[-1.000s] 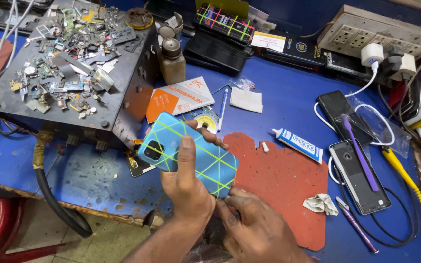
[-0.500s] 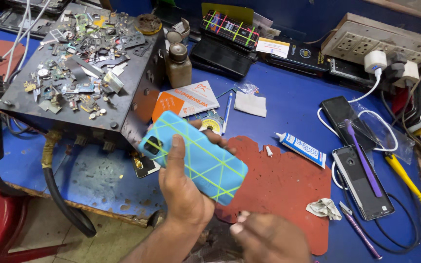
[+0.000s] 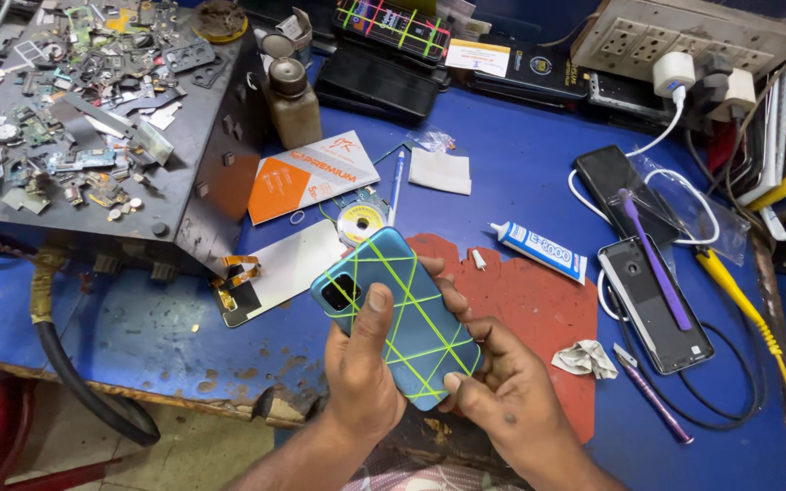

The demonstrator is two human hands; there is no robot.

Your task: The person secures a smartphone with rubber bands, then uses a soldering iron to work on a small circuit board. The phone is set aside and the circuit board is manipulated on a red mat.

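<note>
A teal-blue phone (image 3: 407, 318) with its back up is wrapped in crossing green rubber bands. My left hand (image 3: 361, 373) grips it from below, thumb lying on the back near the camera corner. My right hand (image 3: 511, 395) holds its lower right end, thumb against the bottom edge and fingers behind. The phone hangs above the red mat (image 3: 525, 314) at the front of the blue workbench (image 3: 511, 173).
A grey metal box (image 3: 202, 136) littered with phone scrap stands at the left. A glue tube (image 3: 539, 250), solder reel (image 3: 361, 221), phone screen panel (image 3: 279, 273), two phones (image 3: 652, 300) with a purple brush, a power strip (image 3: 693, 36), a bottle (image 3: 293, 100) and cables surround the mat.
The phone has shifted right and a little lower. My right hand, which was below it, has come up and taken its lower end.
</note>
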